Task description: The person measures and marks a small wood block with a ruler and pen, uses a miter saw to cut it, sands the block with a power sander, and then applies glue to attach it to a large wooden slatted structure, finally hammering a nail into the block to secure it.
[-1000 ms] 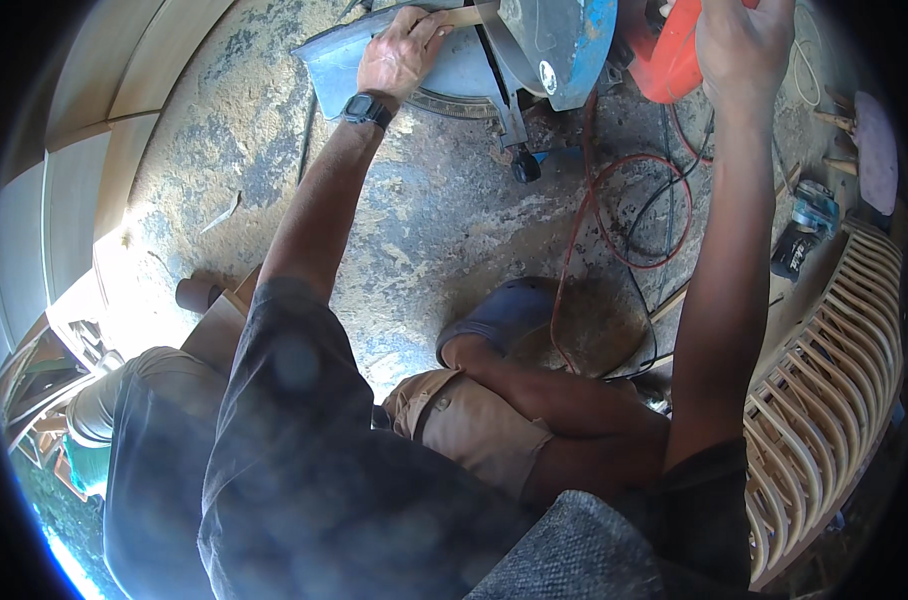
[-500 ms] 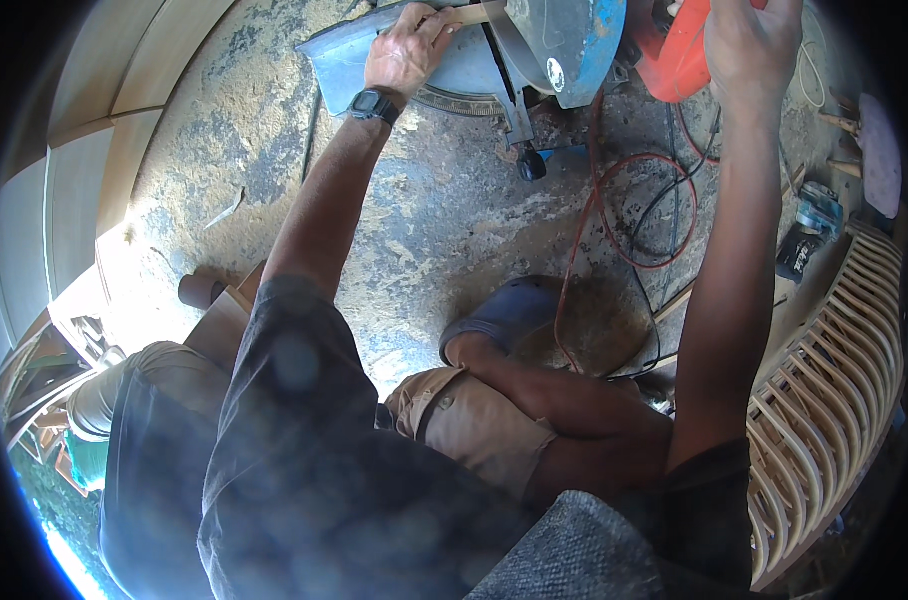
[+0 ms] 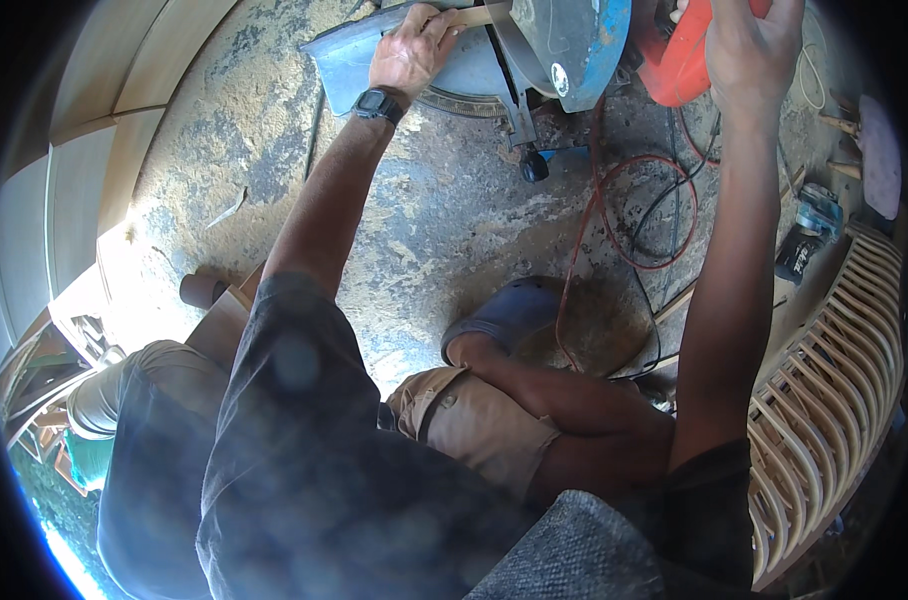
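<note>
A blue mitre saw (image 3: 564, 45) sits on the dusty concrete floor at the top of the view. My left hand (image 3: 409, 55), with a black watch on the wrist, presses a thin wooden strip (image 3: 479, 17) onto the saw's grey table (image 3: 339, 60). My right hand (image 3: 749, 45) is closed on the saw's red-orange handle (image 3: 684, 70) at the top right. The blade is hidden behind the blue guard.
Red and black cables (image 3: 629, 215) loop on the floor below the saw. A curved slatted wooden frame (image 3: 834, 370) lies at the right. My bent knee and a blue shoe (image 3: 509, 315) rest mid-floor. Wooden panels (image 3: 114, 90) stand at the left.
Both hands have kept their hold. The view has shifted slightly, with the saw and hands a little higher in the picture.
</note>
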A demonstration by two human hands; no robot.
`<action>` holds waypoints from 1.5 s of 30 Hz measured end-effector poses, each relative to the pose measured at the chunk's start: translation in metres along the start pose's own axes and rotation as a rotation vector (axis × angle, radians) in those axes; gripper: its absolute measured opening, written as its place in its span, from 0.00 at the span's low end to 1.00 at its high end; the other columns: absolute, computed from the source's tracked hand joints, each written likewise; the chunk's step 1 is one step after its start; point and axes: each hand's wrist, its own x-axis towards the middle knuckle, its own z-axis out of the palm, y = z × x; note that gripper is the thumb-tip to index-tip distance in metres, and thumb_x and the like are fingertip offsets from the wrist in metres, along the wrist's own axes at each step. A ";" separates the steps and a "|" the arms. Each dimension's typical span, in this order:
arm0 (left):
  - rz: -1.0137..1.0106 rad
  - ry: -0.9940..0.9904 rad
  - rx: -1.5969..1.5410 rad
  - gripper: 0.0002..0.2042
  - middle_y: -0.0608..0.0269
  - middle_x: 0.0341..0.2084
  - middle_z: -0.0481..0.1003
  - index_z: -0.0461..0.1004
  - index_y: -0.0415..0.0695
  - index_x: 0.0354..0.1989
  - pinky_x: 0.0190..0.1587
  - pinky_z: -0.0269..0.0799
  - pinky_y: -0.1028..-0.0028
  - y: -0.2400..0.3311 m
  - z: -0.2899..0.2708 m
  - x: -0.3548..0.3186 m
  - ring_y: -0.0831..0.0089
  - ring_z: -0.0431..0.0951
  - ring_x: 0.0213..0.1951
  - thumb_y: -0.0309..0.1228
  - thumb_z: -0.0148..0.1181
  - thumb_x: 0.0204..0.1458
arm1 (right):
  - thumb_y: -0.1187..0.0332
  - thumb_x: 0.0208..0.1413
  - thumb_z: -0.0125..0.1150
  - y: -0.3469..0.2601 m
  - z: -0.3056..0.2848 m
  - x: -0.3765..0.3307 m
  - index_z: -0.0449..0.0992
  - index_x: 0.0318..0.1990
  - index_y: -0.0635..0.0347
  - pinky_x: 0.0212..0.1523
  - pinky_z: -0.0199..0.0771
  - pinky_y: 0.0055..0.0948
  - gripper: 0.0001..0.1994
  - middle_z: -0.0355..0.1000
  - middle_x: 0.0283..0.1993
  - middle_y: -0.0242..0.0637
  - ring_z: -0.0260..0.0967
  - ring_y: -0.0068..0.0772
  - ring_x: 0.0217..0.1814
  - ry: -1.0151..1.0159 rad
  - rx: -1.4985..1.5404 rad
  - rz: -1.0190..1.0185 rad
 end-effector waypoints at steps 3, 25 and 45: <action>-0.026 -0.017 -0.022 0.12 0.54 0.44 0.77 0.81 0.46 0.51 0.41 0.79 0.57 0.000 0.001 0.000 0.53 0.81 0.41 0.34 0.62 0.61 | 0.66 0.68 0.59 0.004 0.000 0.001 0.65 0.58 0.62 0.37 0.73 0.24 0.17 0.71 0.37 0.33 0.70 0.20 0.37 0.020 -0.018 0.007; -0.005 0.005 -0.020 0.12 0.59 0.41 0.77 0.82 0.49 0.50 0.39 0.81 0.61 -0.001 -0.002 0.000 0.57 0.82 0.38 0.33 0.65 0.58 | 0.67 0.68 0.58 0.002 0.004 -0.002 0.65 0.57 0.61 0.36 0.73 0.24 0.16 0.70 0.36 0.34 0.70 0.21 0.37 0.027 -0.022 -0.043; -0.012 -0.025 -0.089 0.11 0.55 0.41 0.77 0.81 0.45 0.49 0.40 0.78 0.58 -0.002 -0.006 0.001 0.53 0.81 0.39 0.30 0.64 0.58 | 0.66 0.68 0.58 -0.002 0.003 -0.005 0.65 0.57 0.61 0.32 0.72 0.24 0.16 0.70 0.35 0.33 0.68 0.20 0.33 0.004 0.009 -0.014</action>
